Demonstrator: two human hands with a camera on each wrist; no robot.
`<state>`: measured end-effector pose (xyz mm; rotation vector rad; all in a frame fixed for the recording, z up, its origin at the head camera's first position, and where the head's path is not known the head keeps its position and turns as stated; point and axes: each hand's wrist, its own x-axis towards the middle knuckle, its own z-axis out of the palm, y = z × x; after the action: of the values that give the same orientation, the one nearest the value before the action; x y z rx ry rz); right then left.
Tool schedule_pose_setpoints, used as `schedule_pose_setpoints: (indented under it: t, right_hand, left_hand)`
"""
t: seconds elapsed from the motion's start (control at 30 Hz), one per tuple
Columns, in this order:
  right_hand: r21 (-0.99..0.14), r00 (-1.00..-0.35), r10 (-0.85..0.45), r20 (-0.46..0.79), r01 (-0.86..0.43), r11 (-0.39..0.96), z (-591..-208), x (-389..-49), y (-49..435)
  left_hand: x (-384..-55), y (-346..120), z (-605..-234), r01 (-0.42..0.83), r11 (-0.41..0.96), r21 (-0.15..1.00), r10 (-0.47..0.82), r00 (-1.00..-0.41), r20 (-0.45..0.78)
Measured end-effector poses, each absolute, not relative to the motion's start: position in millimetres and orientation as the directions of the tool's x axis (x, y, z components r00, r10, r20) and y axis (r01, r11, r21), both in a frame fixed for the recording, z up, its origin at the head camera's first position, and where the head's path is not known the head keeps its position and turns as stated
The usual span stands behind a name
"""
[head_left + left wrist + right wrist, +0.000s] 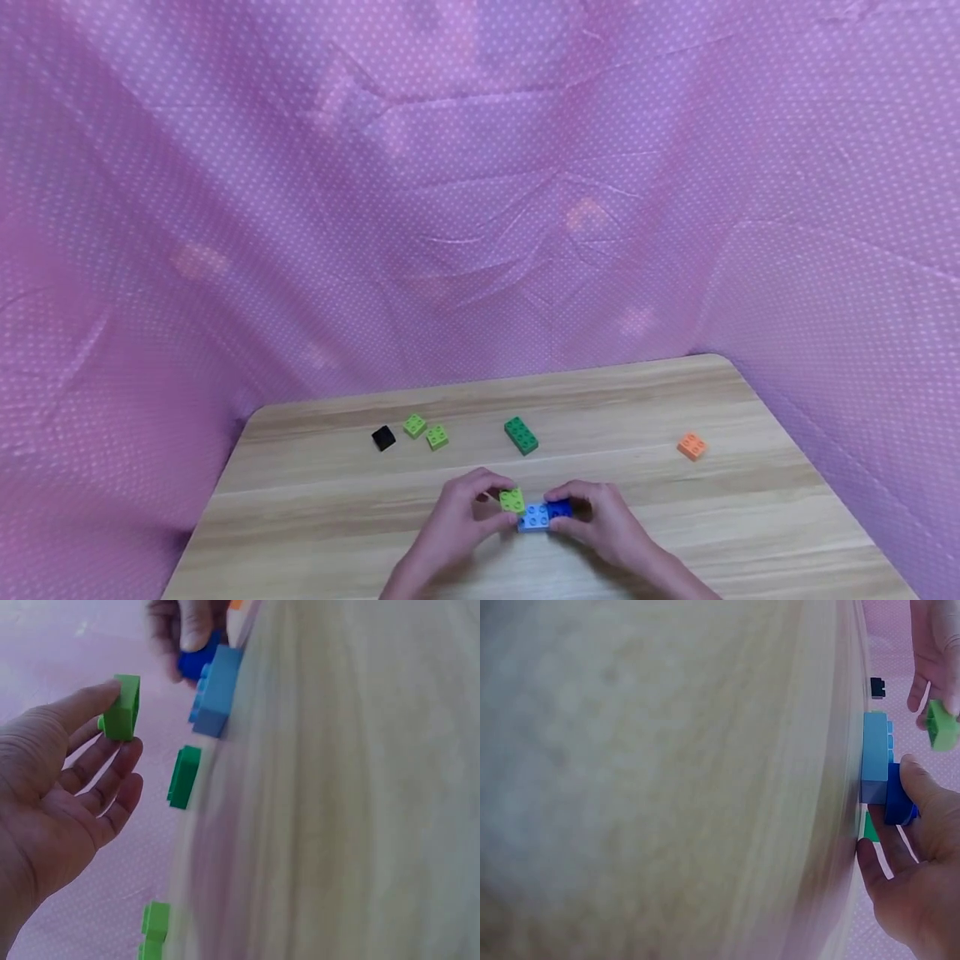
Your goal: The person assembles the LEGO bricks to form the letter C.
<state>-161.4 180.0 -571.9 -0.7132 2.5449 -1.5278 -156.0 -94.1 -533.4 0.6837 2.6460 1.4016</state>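
My left hand [459, 510] pinches a light green toy brick [121, 712] between thumb and fingers, raised above the table beside a light blue brick. That light blue brick [533, 517] lies on the wood with its studs up. A dark blue brick [900, 796] sits on the studs at its right end. My right hand [606, 523] grips the dark blue brick, thumb on one side and fingers on the other. In the left wrist view the light green brick hangs apart from the light blue one, its hollow underside partly showing.
Farther back on the wooden table [300, 517] lie a black brick [383, 437], two light green bricks [415, 426], and a dark green brick [521, 435]. An orange brick [692, 446] is off to the right. Pink dotted cloth [480, 250] hangs around the table's back and sides.
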Motion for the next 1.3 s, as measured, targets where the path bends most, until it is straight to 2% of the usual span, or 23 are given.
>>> schedule_pose_setpoints:
  t: [0.17,0.27,0.63,0.97,1.3]
  right_hand:
    - [-0.859,-0.88,-0.444,0.167,-0.351,0.373,-572,-161,182]
    - [-0.852,-0.877,-0.446,0.178,-0.364,0.375,-572,-160,184]
    - [-0.845,-0.874,-0.445,0.195,-0.38,0.376,-572,-160,185]
    - [-0.858,-0.878,-0.451,0.161,-0.35,0.375,-571,-162,183]
    - [-0.867,-0.889,-0.437,0.135,-0.32,0.382,-572,-162,181]
  left_hand:
    - [-154,-84,-539,0.281,0.507,0.815,0.426,-0.904,0.046]
    - [-154,-84,-542,0.269,0.508,0.818,0.431,-0.902,0.029]
    - [-156,-84,-550,0.27,0.545,0.794,0.43,-0.903,0.012]
    - [-159,-84,-550,0.343,0.557,0.757,0.448,-0.891,0.074]
    - [-166,-85,-555,0.288,0.521,0.803,0.437,-0.899,0.039]
